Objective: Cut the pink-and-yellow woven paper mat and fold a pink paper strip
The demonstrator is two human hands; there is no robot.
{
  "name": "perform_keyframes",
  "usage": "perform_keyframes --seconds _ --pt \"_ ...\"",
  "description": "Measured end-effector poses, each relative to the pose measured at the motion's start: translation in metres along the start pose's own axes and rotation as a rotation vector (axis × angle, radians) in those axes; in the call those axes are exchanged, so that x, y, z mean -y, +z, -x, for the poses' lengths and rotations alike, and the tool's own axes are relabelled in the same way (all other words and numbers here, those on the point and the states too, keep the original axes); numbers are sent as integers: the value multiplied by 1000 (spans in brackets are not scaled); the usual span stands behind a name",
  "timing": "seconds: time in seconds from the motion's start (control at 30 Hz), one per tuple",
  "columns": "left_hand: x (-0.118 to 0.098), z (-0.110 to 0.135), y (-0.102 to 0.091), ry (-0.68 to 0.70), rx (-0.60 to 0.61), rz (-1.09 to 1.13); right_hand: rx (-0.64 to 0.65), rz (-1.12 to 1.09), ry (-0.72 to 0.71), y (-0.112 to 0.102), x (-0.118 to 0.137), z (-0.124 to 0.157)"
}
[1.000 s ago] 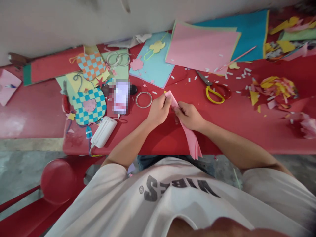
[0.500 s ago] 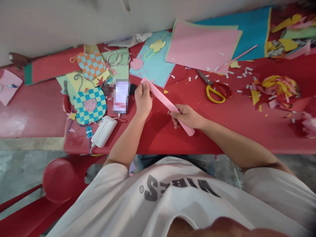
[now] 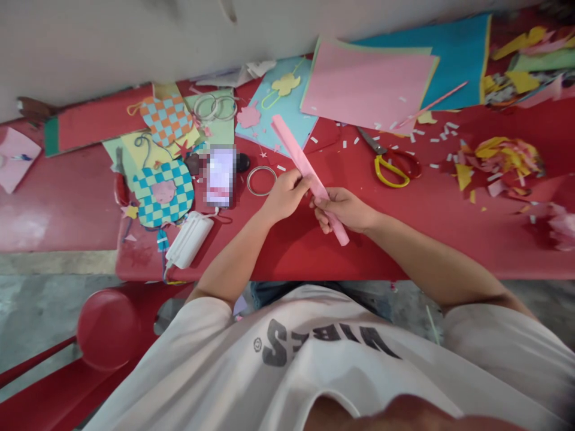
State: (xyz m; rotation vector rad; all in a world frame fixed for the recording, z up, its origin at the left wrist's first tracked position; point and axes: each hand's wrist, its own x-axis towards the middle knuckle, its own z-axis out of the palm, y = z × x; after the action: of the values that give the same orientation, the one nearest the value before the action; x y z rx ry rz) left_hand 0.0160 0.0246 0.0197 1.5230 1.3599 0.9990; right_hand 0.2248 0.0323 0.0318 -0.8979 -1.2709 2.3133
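Observation:
A long folded pink paper strip [image 3: 294, 146] slants over the red table [image 3: 404, 233], its far end over a light blue sheet [image 3: 281, 120]. My left hand [image 3: 283, 194] pinches the strip near its middle. My right hand [image 3: 344, 209] is closed round the strip's near part, and the near end sticks out below the fingers. Both hands are close together just above the table. A metal ring [image 3: 261, 181] lies just left of my left hand.
Yellow-and-red scissors [image 3: 390, 164] lie to the right of my hands. A phone [image 3: 220, 175], woven checkered paper pieces [image 3: 164, 191] and a white box [image 3: 188, 239] sit to the left. Pink and blue sheets [image 3: 368, 84] lie at the back, paper scraps [image 3: 498, 161] at right.
My left hand slid out along the strip to its far end, then came back to the middle. The strip went from hanging over the table edge to pointing away across the table.

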Motion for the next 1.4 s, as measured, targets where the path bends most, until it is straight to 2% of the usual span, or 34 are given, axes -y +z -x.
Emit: perform_keyframes --seconds 0.17,0.23,0.3,0.4,0.47,0.53,0.63,0.7,0.77,0.87,0.93,1.17,1.23,1.4 --pt "4 -7 -12 14 -141 97 14 -3 -14 0 -4 0" --pt "5 -8 -13 9 -162 166 23 -13 -11 -1 -5 -1" --pt "4 -7 -8 -16 -111 266 37 -33 -12 -1 -6 -1" --pt "0 -3 3 -87 85 435 55 -46 -22 -1 -5 -1" --pt "0 -2 7 -125 137 504 57 -29 -33 -1 -4 -1" --pt "3 -4 5 -140 62 529 29 19 -61 -1 -5 -2" --pt "9 -11 -5 -129 -133 554 -39 101 -98 0 -9 -3" --pt "10 -15 -12 -111 -191 587 -51 116 -94 1 -11 -4" --pt "7 -14 -14 -114 -157 600 -28 102 -80 1 -12 -3" --pt "-2 -7 -8 -157 18 539 30 62 -72 1 -11 -2" --pt "-5 -3 -3 -163 84 506 47 53 -80 0 -11 -2" --pt "2 -8 -6 -105 -91 567 -107 136 -116 -2 -12 -6" --pt "1 -8 -7 -107 -66 575 -108 107 -123 -1 -13 -6" --pt "-10 0 -1 -116 138 505 -55 -18 -124 -2 -12 -6"
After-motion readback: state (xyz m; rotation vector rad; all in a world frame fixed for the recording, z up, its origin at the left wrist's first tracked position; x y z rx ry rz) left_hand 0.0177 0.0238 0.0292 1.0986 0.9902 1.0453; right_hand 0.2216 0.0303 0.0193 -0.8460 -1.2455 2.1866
